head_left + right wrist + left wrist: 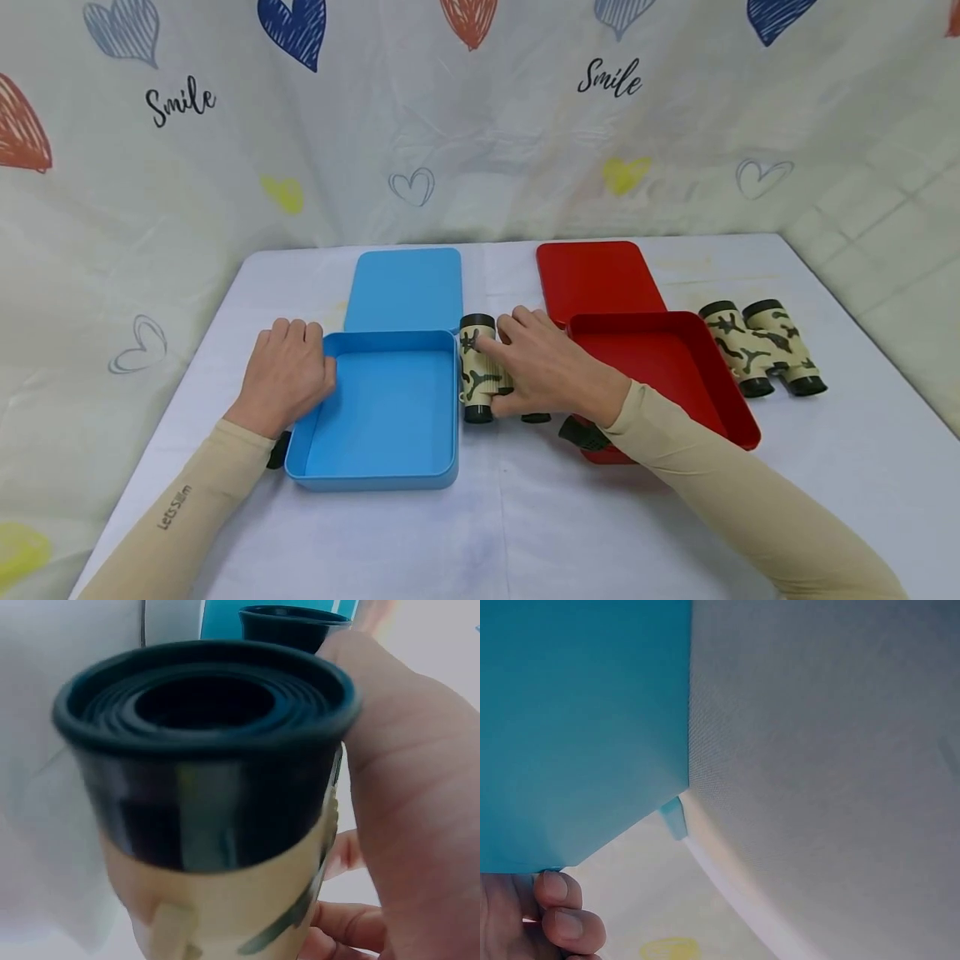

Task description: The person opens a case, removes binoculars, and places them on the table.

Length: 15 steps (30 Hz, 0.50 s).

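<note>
My left hand point(285, 367) holds the left wall of an open blue box point(371, 482), its thumb at the inner side of the rim. In the left wrist view its curled fingertips point(568, 924) show below the blue wall. Between the two boxes, my right hand point(543, 358) grips camouflage binoculars point(477, 367) from above. Part of them is hidden under the hand. In the right wrist view one black eyepiece point(210, 750) of these binoculars is close to the camera, with the thumb beside it.
An open red box point(738, 421) stands partly under my right forearm. Behind the boxes lie a blue lid point(405, 290) and a red lid point(600, 282). Another pair of camouflage binoculars point(765, 346) lies right of the red box. A white cloth point(450, 542) covers the table.
</note>
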Each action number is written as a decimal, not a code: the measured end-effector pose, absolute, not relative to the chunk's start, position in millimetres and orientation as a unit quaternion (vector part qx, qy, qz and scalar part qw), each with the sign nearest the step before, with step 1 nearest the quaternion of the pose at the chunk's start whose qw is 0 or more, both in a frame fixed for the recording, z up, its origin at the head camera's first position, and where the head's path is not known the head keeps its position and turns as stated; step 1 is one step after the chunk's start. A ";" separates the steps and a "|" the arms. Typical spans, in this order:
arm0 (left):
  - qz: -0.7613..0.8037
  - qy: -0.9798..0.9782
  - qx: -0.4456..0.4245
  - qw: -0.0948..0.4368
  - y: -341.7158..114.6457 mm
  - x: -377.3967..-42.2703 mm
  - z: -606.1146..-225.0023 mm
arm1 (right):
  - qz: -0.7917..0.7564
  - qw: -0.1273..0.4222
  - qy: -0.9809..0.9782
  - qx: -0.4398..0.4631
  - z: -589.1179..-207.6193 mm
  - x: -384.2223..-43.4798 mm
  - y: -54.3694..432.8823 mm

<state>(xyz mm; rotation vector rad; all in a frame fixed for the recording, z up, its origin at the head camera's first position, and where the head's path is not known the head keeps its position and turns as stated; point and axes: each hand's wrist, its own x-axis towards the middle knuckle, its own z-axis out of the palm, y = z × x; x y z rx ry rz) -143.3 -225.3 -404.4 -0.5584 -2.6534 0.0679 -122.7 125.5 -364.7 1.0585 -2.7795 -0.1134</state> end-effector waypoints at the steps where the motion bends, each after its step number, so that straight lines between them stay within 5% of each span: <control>1: 0.026 -0.955 -0.202 0.214 -225.3 -143.5 -404.1 | -0.038 0.077 -0.932 0.353 -364.5 -122.7 125.3; 15: 0.024 -0.954 -0.204 0.217 -225.4 -144.2 -403.9 | -0.047 0.003 -0.940 0.337 -371.9 -125.0 119.9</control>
